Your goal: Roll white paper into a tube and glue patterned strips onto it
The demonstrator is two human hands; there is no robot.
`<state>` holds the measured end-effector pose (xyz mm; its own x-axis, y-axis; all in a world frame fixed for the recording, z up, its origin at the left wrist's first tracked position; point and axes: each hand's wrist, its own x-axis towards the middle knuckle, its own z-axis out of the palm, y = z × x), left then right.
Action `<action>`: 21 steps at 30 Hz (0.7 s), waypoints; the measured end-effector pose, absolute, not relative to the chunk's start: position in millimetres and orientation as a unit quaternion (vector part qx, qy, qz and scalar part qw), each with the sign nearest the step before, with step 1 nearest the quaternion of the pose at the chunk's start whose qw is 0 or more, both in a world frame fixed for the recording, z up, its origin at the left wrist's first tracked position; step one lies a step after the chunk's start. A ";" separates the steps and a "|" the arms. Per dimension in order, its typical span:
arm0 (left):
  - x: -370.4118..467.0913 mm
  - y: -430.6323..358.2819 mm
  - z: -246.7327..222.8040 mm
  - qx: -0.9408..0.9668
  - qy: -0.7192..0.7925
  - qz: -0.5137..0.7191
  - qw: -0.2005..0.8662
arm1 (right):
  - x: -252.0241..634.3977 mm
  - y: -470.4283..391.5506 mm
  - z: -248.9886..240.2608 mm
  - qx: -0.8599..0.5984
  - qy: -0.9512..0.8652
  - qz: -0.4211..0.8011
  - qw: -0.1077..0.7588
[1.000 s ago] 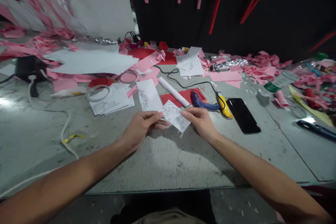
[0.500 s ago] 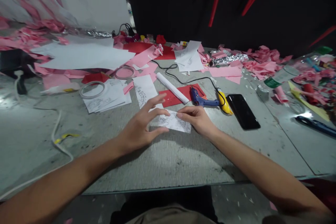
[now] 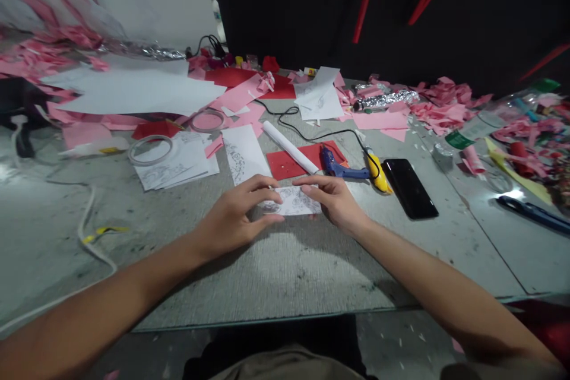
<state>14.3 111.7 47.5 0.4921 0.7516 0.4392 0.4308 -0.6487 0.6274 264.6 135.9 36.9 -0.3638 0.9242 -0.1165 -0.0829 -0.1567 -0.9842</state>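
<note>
A small white paper with a grey printed drawing [image 3: 294,202] lies just above the tabletop between my hands, its long side running left to right. My right hand [image 3: 341,202] grips its right end, thumb on the printed face and fingers at the far edge. Around the left end, my left hand [image 3: 234,211] is curved with thumb and fingers apart; whether a fingertip touches the paper is hard to tell. Just beyond are a rolled white paper tube [image 3: 290,147], a red sheet [image 3: 285,165] and another printed sheet [image 3: 244,154].
A blue glue gun [image 3: 341,166], a yellow-handled tool [image 3: 378,175] and a black phone [image 3: 409,189] lie to the right. Left are printed sheets [image 3: 187,169] under a tape roll [image 3: 151,150], plus a white cable [image 3: 86,219]. Pink scraps [image 3: 449,107] line the back.
My left hand's raised fingers have come down and bent toward the paper. The paper has turned to lie more level, and my right index finger has stretched out along its far edge.
</note>
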 end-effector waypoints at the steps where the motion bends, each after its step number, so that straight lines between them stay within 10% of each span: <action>1: 13.9 111.8 46.5 0.839 0.353 0.350 0.222 | 264.7 136.3 35.9 -0.402 -0.512 0.649 0.395; 21: 14.5 115.8 50.4 0.676 0.452 0.413 0.409 | 262.8 134.0 43.5 -0.336 -0.552 0.657 0.388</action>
